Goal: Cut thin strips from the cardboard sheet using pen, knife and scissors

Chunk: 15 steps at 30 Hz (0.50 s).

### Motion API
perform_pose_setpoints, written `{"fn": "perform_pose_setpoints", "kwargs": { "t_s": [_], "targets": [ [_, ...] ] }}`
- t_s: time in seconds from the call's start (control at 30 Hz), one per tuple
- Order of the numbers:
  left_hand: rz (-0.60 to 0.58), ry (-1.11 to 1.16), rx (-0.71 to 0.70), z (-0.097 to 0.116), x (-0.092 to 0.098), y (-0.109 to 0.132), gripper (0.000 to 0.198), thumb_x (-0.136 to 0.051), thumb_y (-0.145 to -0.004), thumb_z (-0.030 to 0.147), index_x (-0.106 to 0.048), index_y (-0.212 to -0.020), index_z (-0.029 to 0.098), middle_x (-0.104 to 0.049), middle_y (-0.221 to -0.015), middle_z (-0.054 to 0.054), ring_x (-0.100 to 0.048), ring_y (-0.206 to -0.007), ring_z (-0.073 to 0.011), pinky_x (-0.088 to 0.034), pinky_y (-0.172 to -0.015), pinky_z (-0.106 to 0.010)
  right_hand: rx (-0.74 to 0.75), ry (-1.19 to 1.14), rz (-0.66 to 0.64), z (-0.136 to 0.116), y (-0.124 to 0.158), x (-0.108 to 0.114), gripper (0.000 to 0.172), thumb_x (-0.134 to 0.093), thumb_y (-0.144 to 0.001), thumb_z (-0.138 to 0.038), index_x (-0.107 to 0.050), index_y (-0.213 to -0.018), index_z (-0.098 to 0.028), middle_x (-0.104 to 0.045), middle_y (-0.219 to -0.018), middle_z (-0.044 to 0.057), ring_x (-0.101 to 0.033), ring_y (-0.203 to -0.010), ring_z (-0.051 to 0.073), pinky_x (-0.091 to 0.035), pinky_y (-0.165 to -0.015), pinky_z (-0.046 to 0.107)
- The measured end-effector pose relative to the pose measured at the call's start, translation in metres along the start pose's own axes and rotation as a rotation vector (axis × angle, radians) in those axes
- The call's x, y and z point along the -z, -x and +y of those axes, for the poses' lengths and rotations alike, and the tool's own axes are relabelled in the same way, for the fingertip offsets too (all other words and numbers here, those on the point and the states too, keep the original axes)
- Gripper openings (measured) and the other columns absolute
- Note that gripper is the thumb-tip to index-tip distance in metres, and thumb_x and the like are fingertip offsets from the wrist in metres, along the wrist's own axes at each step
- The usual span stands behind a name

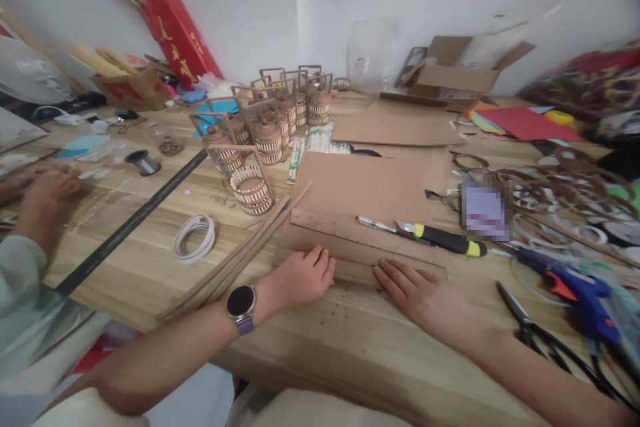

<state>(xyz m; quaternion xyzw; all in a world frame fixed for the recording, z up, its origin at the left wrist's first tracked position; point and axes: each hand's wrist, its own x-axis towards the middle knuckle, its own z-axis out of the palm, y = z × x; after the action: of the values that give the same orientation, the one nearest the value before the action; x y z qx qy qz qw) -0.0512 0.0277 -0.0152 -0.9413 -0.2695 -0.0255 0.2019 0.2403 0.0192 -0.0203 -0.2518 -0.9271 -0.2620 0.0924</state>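
Observation:
My left hand point(304, 275), a watch point(241, 301) on its wrist, rests with slightly bent fingers on the near edge of a brown cardboard strip point(350, 270). On the strip's right part my right hand point(407, 287) lies with its fingers stretched out. Neither hand is wrapped round anything. The strip is at the front of a larger cardboard sheet point(360, 180). Across that sheet lie a pen point(375, 223) and a black and yellow utility knife point(447, 240). Thin brown strips point(250, 240) lie left of the cardboard.
Several small bamboo baskets point(250, 190) with handles stand behind. A tape roll point(194, 238) and a long black bar point(135, 220) lie left, near another person's hand point(47, 197). At right are scissors point(530, 327), a blue glue gun point(575, 283) and brown rings point(545, 180).

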Motion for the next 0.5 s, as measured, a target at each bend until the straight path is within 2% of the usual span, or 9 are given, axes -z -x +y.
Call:
{"fn": "perform_pose_setpoints", "kwargs": {
  "t_s": [0.07,0.17,0.33,0.5],
  "targets": [
    [-0.026,0.004,-0.045,-0.002,0.003,-0.002,0.028,-0.046,-0.102,0.016,-0.06,-0.123,0.003,-0.072,-0.11,-0.018,-0.069,-0.099,-0.0255,-0.054,-0.067,-0.032,0.0,-0.022,-0.018,0.0,-0.004,0.003,0.034,-0.043,-0.095,-0.008,-0.064,-0.123,-0.009,-0.075,-0.106,0.013,-0.068,-0.096,0.022,-0.051,-0.072,0.03],
    [-0.109,0.035,-0.053,-0.006,0.008,-0.005,0.026,-0.05,-0.098,0.011,-0.059,-0.122,0.006,-0.071,-0.1,-0.014,-0.067,-0.085,-0.022,-0.05,-0.061,-0.031,-0.034,-0.045,-0.105,0.003,-0.011,0.004,0.035,-0.049,-0.091,-0.005,-0.062,-0.124,-0.008,-0.074,-0.094,0.011,-0.067,-0.083,0.02,-0.046,-0.06,0.029],
    [-0.144,0.027,-0.025,-0.016,0.004,-0.009,0.026,-0.054,-0.098,0.018,-0.056,-0.123,0.01,-0.067,-0.095,-0.009,-0.063,-0.084,-0.022,-0.043,-0.055,-0.03,0.029,-0.086,-0.226,0.017,-0.021,0.0,0.024,-0.049,-0.095,-0.009,-0.064,-0.114,-0.014,-0.071,-0.096,0.008,-0.063,-0.081,0.018,-0.044,-0.058,0.029],
    [-0.231,0.058,-0.031,-0.027,0.001,-0.013,0.02,-0.055,-0.092,0.006,-0.059,-0.11,0.015,-0.066,-0.089,-0.006,-0.063,-0.08,-0.0205,-0.039,-0.054,-0.028,0.024,-0.155,-0.297,0.026,-0.025,0.004,0.017,-0.05,-0.098,-0.014,-0.062,-0.11,-0.014,-0.069,-0.092,0.006,-0.061,-0.078,0.019,-0.041,-0.057,0.03]
  ]
}}
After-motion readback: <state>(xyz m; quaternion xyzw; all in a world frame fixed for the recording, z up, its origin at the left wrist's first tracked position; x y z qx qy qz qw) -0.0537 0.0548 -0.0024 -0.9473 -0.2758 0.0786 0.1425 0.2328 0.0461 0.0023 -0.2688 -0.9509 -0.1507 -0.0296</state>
